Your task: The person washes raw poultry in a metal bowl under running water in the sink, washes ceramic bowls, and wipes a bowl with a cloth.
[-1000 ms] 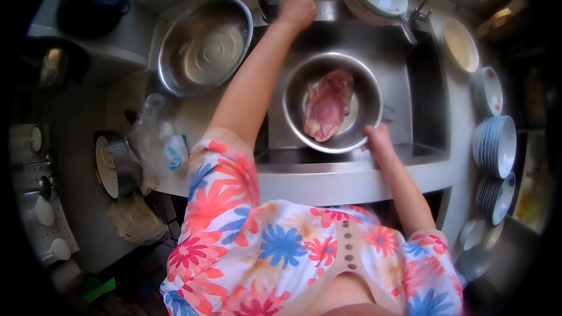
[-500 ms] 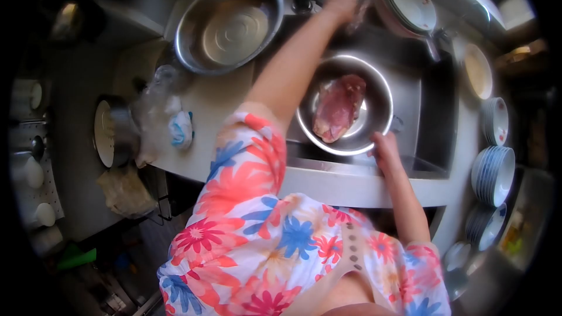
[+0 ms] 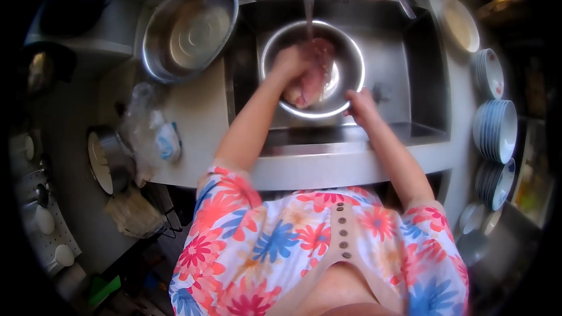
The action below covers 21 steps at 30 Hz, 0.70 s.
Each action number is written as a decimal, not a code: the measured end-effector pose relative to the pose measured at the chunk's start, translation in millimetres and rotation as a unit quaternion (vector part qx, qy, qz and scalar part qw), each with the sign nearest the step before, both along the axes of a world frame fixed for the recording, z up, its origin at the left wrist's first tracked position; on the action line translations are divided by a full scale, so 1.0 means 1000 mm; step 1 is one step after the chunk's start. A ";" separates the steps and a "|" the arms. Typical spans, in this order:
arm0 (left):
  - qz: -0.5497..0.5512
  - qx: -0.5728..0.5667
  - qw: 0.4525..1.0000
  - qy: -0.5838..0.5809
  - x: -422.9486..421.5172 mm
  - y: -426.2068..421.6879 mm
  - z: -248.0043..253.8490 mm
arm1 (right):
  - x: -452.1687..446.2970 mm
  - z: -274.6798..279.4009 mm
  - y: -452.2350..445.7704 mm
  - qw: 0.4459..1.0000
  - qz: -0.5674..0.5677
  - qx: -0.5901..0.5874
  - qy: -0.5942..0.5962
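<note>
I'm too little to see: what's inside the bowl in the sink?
Raw meat, with water pouring in. The left hand covers some meat; the bowl under it is hidden.

A smooth, glossy finish is shown by the round silver metal bowl (image 3: 349,73) at one o'clock, and crinkles by the loose, clear plastic bag (image 3: 141,109) at nine.

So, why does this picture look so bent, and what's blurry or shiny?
Head view, edges: black corners and a bowed counter, probably from a very wide lens; head view, centre: the left hand and meat look soft, perhaps from movement; head view, glare: a bright patch inside the metal bowl; head view, lower left: deep shade.
</note>
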<state>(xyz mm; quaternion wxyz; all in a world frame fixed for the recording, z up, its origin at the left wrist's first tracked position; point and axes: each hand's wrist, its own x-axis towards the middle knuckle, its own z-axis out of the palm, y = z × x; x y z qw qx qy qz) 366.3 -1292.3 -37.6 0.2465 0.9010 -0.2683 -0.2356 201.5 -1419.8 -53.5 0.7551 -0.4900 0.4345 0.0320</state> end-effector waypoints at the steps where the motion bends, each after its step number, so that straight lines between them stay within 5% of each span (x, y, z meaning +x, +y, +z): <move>1: 0.020 -0.002 0.999 0.026 -0.004 0.000 -0.002 | 0.000 -0.001 0.000 1.000 0.001 -0.004 0.001; 9: 0.122 0.059 0.981 0.138 -0.003 -0.006 -0.013 | -0.005 -0.013 -0.005 0.998 0.046 -0.041 0.027; 21: 0.224 -0.181 0.950 0.122 -0.012 0.018 -0.037 | 0.001 -0.012 -0.002 0.994 0.087 -0.036 0.047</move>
